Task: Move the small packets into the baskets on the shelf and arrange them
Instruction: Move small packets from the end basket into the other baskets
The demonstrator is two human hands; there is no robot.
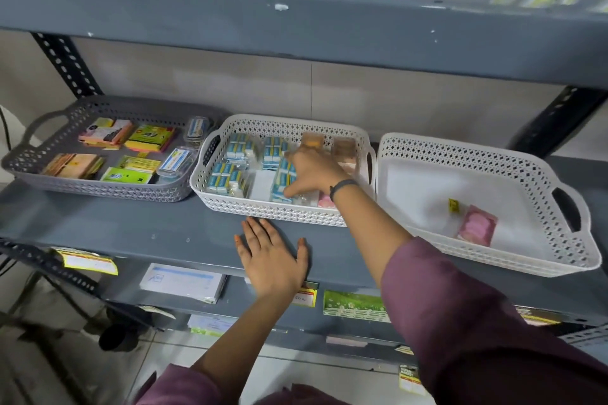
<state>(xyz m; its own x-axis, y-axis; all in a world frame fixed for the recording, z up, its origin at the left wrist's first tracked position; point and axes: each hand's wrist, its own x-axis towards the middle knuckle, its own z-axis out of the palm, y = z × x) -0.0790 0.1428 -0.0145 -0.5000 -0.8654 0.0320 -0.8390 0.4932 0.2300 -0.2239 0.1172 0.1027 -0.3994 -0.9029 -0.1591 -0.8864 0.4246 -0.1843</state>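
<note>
Three baskets stand on the grey shelf (138, 227). The middle white basket (263, 212) holds several blue-and-white small packets (227, 174) and some clear-wrapped ones. My right hand (312, 171) reaches into it, fingers spread and resting on the blue packets; whether it grips one I cannot tell. My left hand (273, 260) lies flat and open on the shelf just in front of this basket. The right white basket (493, 154) contains a pink packet (477, 228) and a small yellow one (453, 205). The grey basket (98, 189) at the left holds yellow, green and orange packets.
An upper shelf (296, 29) hangs close above the baskets, with coloured boxes on top. Slotted black uprights (65, 62) stand at both ends. Price labels (88, 261) stick to the shelf's front edge. A lower shelf holds paper packs (184, 283).
</note>
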